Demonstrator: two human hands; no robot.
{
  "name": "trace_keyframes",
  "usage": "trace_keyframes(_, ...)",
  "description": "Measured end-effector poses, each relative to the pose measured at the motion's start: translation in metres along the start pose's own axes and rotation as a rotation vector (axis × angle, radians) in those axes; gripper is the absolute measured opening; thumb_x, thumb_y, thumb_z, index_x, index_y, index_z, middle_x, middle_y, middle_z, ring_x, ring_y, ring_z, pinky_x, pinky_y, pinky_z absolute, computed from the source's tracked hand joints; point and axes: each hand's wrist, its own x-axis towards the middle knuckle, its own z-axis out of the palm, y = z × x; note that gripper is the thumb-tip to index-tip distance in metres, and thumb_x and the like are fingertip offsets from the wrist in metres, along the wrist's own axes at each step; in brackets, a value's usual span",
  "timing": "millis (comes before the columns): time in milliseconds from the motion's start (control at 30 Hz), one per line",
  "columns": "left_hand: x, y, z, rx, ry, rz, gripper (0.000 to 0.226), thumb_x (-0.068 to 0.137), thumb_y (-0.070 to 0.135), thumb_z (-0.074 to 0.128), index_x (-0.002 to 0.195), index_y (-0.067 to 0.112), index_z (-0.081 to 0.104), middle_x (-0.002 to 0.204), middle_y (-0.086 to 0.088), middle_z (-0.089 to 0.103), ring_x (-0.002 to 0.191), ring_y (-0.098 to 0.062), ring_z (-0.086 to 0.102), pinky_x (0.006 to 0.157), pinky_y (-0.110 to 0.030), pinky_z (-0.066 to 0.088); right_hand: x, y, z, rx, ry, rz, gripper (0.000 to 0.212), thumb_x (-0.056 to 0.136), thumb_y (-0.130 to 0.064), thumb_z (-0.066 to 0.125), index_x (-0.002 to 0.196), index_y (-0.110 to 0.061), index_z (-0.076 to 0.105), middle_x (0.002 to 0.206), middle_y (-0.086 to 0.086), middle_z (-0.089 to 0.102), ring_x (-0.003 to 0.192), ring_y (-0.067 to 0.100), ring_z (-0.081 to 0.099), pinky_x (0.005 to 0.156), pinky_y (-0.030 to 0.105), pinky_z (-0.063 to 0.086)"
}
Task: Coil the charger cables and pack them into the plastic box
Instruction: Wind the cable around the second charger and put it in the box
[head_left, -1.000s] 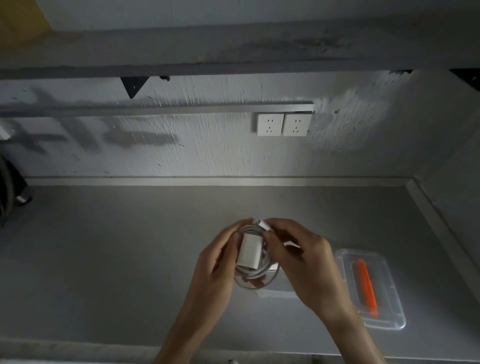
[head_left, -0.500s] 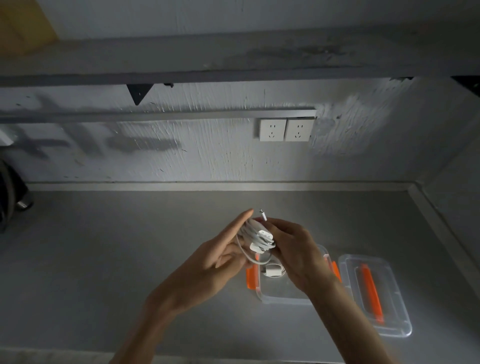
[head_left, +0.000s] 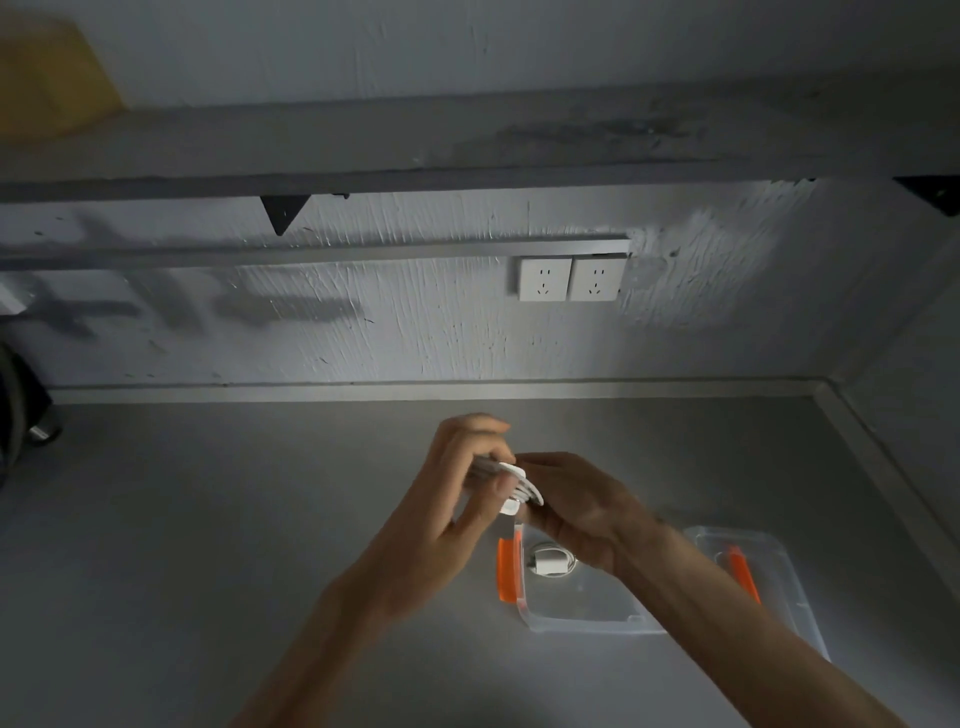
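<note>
A white charger with its coiled cable (head_left: 511, 480) is held in the air between both hands, above the grey counter. My left hand (head_left: 457, 483) grips the coil from the left, thumb across the loops. My right hand (head_left: 576, 506) pinches it from the right. Below them stands an open clear plastic box (head_left: 582, 605) with an orange clip on its left side. Another white charger with a coiled cable (head_left: 550, 561) lies inside the box. My right forearm hides part of the box.
The box's clear lid (head_left: 774, 582) with an orange clip lies on the counter just right of the box. Two white wall sockets (head_left: 569, 279) sit on the back wall under a grey shelf. A dark object (head_left: 21, 415) stands at the far left edge.
Both hands turned the coiled charger from face-on to edge-on and lifted it slightly. My left hand closed around the coil. The view shifted, revealing the box with a charger inside.
</note>
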Motion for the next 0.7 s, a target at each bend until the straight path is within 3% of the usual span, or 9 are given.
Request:
trace_keyframes(167, -0.002, -0.006, 0.017, 0.177, 0.168, 0.088, 0.034, 0.103, 0.036, 0.032, 0.120, 0.016, 0.053, 0.116, 0.000, 0.054, 0.105, -0.016, 0.057, 0.090, -0.029, 0.048, 0.004, -0.003, 0.006, 0.099, -0.032, 0.074, 0.045, 0.095, 0.001, 0.048, 0.057, -0.012, 0.069, 0.058, -0.001, 0.064, 0.055, 0.005, 0.062, 0.056, 0.015, 0.053)
trace_keyframes(333, 0.001, -0.020, 0.018, 0.301, 0.277, 0.209, 0.033, 0.103, 0.040, 0.033, 0.110, 0.014, 0.052, 0.105, 0.000, 0.050, 0.091, -0.018, 0.057, 0.080, -0.028, 0.048, 0.001, -0.005, 0.015, 0.246, -0.056, 0.145, 0.030, 0.097, -0.001, 0.048, 0.073, -0.003, 0.066, 0.059, 0.003, 0.068, 0.052, 0.006, 0.066, 0.051, 0.013, 0.054)
trace_keyframes(400, 0.007, -0.013, 0.018, 0.156, 0.424, 0.061, 0.027, 0.103, 0.035, 0.034, 0.099, 0.018, 0.054, 0.095, 0.002, 0.053, 0.084, -0.011, 0.057, 0.077, -0.021, 0.047, -0.002, -0.004, 0.020, 0.334, -0.023, 0.176, 0.024, 0.096, -0.005, 0.053, 0.079, -0.002, 0.070, 0.064, 0.006, 0.070, 0.054, 0.009, 0.067, 0.049, 0.014, 0.055)
trace_keyframes(500, 0.023, 0.003, 0.014, -0.196, 0.780, -0.340, 0.027, 0.102, 0.022, 0.035, 0.084, 0.026, 0.055, 0.076, 0.017, 0.060, 0.071, 0.003, 0.056, 0.068, -0.009, 0.044, -0.013, 0.001, 0.030, 0.398, 0.086, 0.115, 0.017, 0.092, -0.013, 0.061, 0.089, -0.003, 0.074, 0.081, 0.011, 0.076, 0.059, 0.014, 0.068, 0.045, 0.017, 0.054)
trace_keyframes(600, 0.035, -0.002, 0.001, -0.391, 1.030, -0.550, 0.035, 0.102, 0.014, 0.038, 0.074, 0.024, 0.057, 0.064, 0.019, 0.059, 0.060, 0.004, 0.052, 0.061, -0.011, 0.044, -0.027, 0.007, 0.039, 0.361, 0.262, -0.192, 0.016, 0.090, -0.017, 0.063, 0.083, -0.010, 0.076, 0.082, 0.007, 0.076, 0.060, 0.012, 0.064, 0.044, 0.020, 0.046)
trace_keyframes(700, 0.041, -0.010, 0.000, -0.529, 1.115, -0.657, 0.035, 0.099, 0.019, 0.042, 0.067, 0.022, 0.056, 0.068, 0.007, 0.055, 0.067, -0.012, 0.050, 0.067, -0.029, 0.042, -0.040, 0.015, 0.056, 0.202, 0.376, -0.570, 0.019, 0.083, -0.021, 0.063, 0.079, -0.006, 0.074, 0.076, 0.011, 0.074, 0.055, 0.014, 0.063, 0.039, 0.021, 0.043)
